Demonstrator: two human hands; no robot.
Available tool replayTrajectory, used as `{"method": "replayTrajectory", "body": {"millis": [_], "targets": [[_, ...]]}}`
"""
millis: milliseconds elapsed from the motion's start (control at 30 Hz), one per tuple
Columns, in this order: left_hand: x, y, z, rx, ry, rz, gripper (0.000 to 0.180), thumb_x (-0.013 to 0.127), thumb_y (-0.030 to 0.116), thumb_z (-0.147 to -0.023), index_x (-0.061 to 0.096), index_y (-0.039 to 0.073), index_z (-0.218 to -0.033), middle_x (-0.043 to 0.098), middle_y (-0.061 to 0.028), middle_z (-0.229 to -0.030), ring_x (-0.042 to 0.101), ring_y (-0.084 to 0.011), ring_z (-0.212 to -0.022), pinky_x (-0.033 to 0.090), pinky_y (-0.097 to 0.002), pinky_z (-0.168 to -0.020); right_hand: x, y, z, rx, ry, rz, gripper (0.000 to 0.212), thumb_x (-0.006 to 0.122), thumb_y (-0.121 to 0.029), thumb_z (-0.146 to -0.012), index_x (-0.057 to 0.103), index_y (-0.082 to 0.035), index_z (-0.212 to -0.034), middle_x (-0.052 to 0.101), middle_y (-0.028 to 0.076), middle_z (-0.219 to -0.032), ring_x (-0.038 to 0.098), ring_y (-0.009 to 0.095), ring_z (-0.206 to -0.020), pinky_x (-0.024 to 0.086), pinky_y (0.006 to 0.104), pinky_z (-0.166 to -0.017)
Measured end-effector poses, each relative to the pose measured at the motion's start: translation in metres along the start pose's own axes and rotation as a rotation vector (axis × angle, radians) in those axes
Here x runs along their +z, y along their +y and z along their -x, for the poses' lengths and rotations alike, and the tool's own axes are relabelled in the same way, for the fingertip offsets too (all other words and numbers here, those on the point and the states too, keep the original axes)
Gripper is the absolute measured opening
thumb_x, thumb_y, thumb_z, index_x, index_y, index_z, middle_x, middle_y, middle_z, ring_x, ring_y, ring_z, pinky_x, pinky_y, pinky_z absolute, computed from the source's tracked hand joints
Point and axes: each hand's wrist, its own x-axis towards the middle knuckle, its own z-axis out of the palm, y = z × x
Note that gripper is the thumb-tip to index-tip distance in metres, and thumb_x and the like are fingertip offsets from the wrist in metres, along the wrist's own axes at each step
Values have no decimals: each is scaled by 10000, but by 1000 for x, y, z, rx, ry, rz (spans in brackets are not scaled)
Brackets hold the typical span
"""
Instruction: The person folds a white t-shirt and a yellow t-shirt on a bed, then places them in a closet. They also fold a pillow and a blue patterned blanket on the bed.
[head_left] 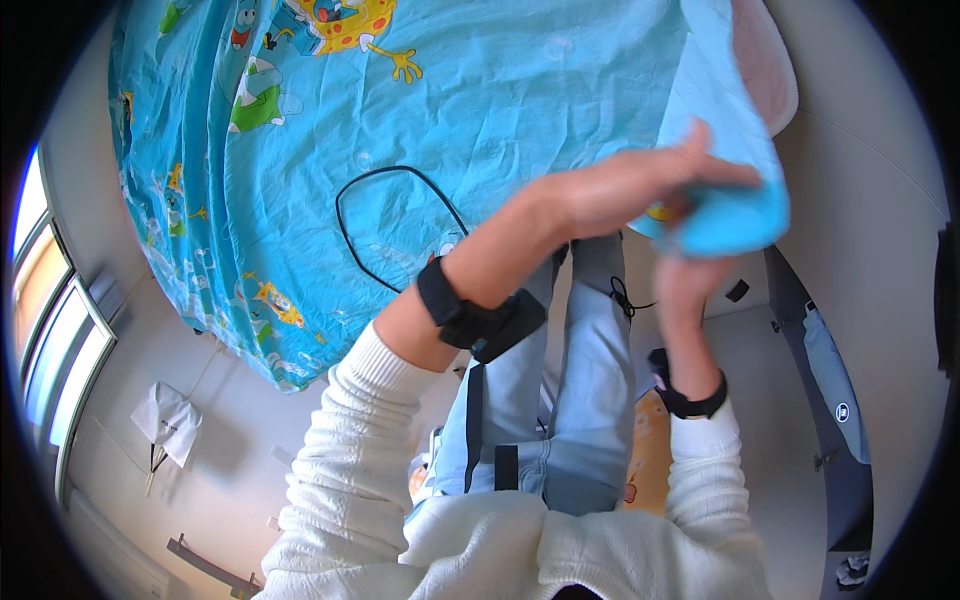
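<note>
A bright blue bed sheet (520, 100) with cartoon figures spreads over the bed ahead of me. Its right edge is turned over, and a lighter blue side shows there. My left hand (640, 185), blurred, reaches across to the right above the sheet's near right corner, thumb raised and fingers stretched along the cloth. From below, my right hand (690, 280) is closed on that lifted corner; the cloth hides most of its fingers. A black cable (345, 225) curves over the sheet beside my left forearm. Black straps circle both wrists, the left one bearing a small black box (505, 325).
Beyond the sheet's right edge a pale pink pad (765, 65) sticks out. A dark panel with a blue-grey cloth (835, 375) stands at the right. On the left are an open window (75, 340) and a white bag (167, 420). My legs stand close to the bed.
</note>
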Motion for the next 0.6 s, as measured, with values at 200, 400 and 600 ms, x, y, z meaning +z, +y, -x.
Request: {"method": "replayTrajectory", "body": {"millis": [200,400,600], "targets": [[4,-2,-43,79,255,-509,479,511,426,-926,560,84,-1258,508,-151,-1318,440,-320,-1238,348,-386,-1038,-158,134,-131,420,623,-446,213,551,-100,-925,562,29,-1094,623,129,-994,635,224,-783,525,283,-559],[-55,-36,14,108,811,-1408,566,653,126,-803,464,153,-1335,322,-209,-1434,304,-407,-1311,332,-464,-1045,-160,162,-159,382,737,-499,374,553,0,-860,453,52,-1216,510,173,-1185,494,252,-1122,439,364,-949],[-42,-94,14,-89,574,-1800,809,625,18,-726,357,364,-1407,93,-94,-1551,64,-362,-1425,201,-682,-1029,-33,42,-82,-321,43,115,592,611,-88,-837,349,32,-1354,356,194,-1410,321,319,-1329,273,450,-1079]]}}
